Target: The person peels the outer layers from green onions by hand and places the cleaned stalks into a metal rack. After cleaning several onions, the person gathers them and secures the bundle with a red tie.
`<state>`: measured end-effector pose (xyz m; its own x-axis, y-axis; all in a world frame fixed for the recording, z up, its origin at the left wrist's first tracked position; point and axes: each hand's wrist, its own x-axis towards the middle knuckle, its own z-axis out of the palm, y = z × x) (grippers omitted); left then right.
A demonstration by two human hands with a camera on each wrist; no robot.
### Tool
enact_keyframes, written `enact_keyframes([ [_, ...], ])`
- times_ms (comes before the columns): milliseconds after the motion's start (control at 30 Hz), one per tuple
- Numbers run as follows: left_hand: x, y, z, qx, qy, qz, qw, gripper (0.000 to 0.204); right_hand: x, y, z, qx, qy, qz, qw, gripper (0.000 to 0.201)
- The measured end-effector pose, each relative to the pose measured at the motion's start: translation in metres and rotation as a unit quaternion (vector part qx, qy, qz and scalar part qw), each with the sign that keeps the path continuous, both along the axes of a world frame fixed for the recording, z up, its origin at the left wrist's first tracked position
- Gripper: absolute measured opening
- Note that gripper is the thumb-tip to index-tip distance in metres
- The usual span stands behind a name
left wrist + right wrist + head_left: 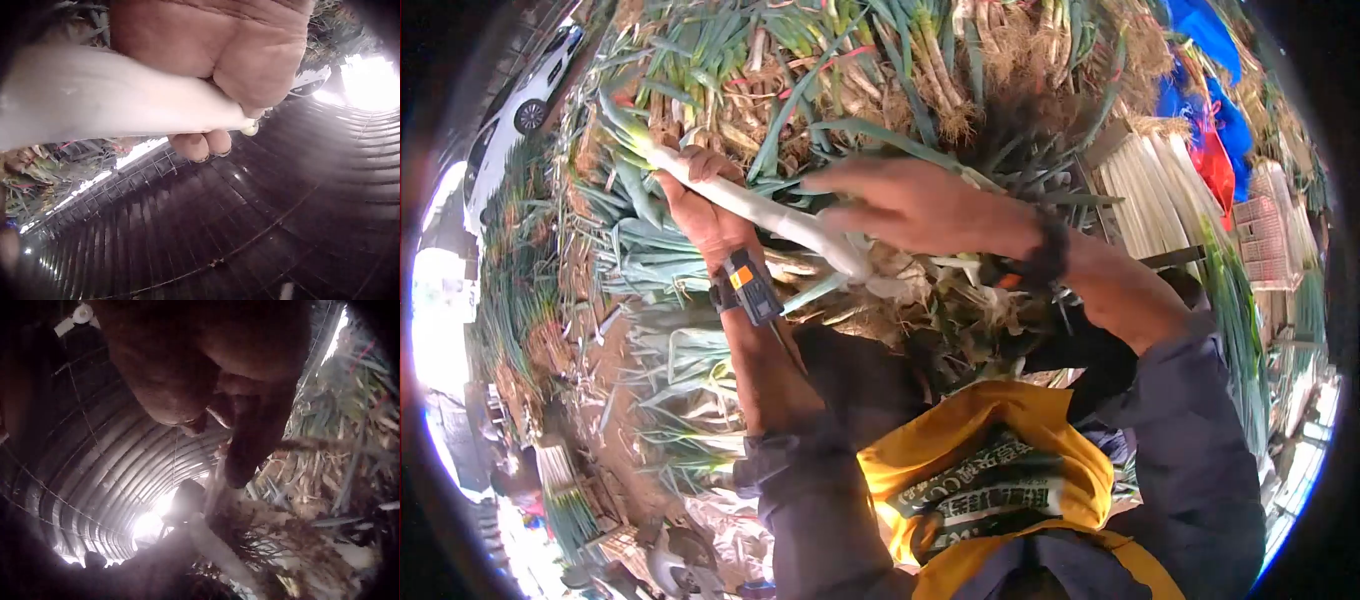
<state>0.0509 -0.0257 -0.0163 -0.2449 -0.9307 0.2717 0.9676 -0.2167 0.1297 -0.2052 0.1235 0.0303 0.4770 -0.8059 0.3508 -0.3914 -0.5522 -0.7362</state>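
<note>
- The left hand [712, 215] grips a thick white leek [750, 204], fingers curled round its shank near the green part; the leek slants across the front of the body, its pale lower end toward the right hand.
- The right hand [920, 205] is blurred, just beside the leek's lower half with thumb and forefinger apart; whether it holds anything I cannot tell.
- A black device [752, 290] with an orange patch sits on the left wrist, a dark band [1052, 245] on the right one.
- Beyond the hands lie bundled leeks [930, 75] with stringy roots, some tied with red bands.
- To the right, trimmed white stalks [1150, 185] lie side by side.
- Farther right are a pink crate [1263, 240], its contents unclear, a red bag [1215, 175] and blue plastic [1205, 40].
- A yellow apron [990, 410] covers the person's front.
- A white car [510, 125] stands at far left.
</note>
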Motion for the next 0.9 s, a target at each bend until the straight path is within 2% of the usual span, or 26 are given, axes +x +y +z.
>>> enact_keyframes([
  [33, -0.001, -0.002, -0.001, 0.0, 0.018, -0.016, 1.0, 0.035, 0.006, -0.004, -0.006, 0.034, 0.0, 0.036, 0.999, 0.035],
  [133, 0.014, -0.009, -0.006, -0.004, 0.053, -0.037, 0.998, 0.034, 0.014, -0.008, -0.021, 0.077, 0.093, 0.049, 0.991, 0.036],
  [167, 0.022, -0.013, -0.006, -0.007, 0.061, -0.041, 0.997, 0.033, 0.0, 0.01, -0.029, -0.01, 0.094, 0.002, 0.996, 0.036],
  [233, 0.037, -0.023, -0.013, -0.024, 0.048, -0.009, 0.999, 0.035, -0.019, 0.035, -0.024, 0.04, 0.171, 0.004, 0.985, 0.036],
  [300, 0.035, -0.015, -0.007, -0.036, 0.012, 0.04, 0.998, 0.04, -0.04, 0.052, -0.031, 0.127, 0.24, 0.058, 0.961, 0.034],
  [400, 0.031, -0.011, -0.001, -0.036, 0.012, 0.048, 0.998, 0.041, -0.079, 0.061, -0.102, 0.082, 0.205, 0.086, 0.971, 0.048],
  [500, 0.021, -0.002, 0.003, -0.033, 0.021, 0.013, 0.999, 0.041, -0.053, 0.053, -0.026, 0.096, 0.121, -0.019, 0.988, 0.07],
  [600, 0.017, -0.014, -0.01, -0.051, 0.057, -0.003, 0.997, 0.04, -0.03, 0.031, -0.031, 0.034, 0.027, 0.02, 0.999, 0.085],
  [633, 0.017, -0.014, -0.009, -0.033, 0.054, 0.003, 0.998, 0.039, -0.017, 0.025, -0.039, 0.044, -0.009, 0.035, 0.998, 0.082],
  [700, 0.018, -0.019, -0.014, -0.02, 0.056, 0.021, 0.998, 0.04, -0.007, 0.022, -0.045, 0.161, -0.092, 0.066, 0.98, 0.075],
  [767, 0.024, -0.027, -0.022, -0.02, 0.03, 0.047, 0.998, 0.043, 0.001, 0.022, -0.046, 0.371, -0.182, 0.089, 0.906, 0.066],
  [800, 0.025, -0.029, -0.022, -0.02, 0.018, 0.058, 0.998, 0.044, 0.003, 0.025, -0.05, 0.395, -0.187, 0.078, 0.896, 0.061],
  [867, 0.022, -0.03, -0.025, 0.008, -0.1, 0.148, 0.984, 0.049, 0.003, 0.033, -0.062, 0.439, -0.193, 0.054, 0.876, 0.051],
  [900, 0.018, -0.028, -0.026, 0.022, -0.168, 0.191, 0.967, 0.049, 0.005, 0.039, -0.07, 0.401, -0.214, -0.004, 0.891, 0.044],
])
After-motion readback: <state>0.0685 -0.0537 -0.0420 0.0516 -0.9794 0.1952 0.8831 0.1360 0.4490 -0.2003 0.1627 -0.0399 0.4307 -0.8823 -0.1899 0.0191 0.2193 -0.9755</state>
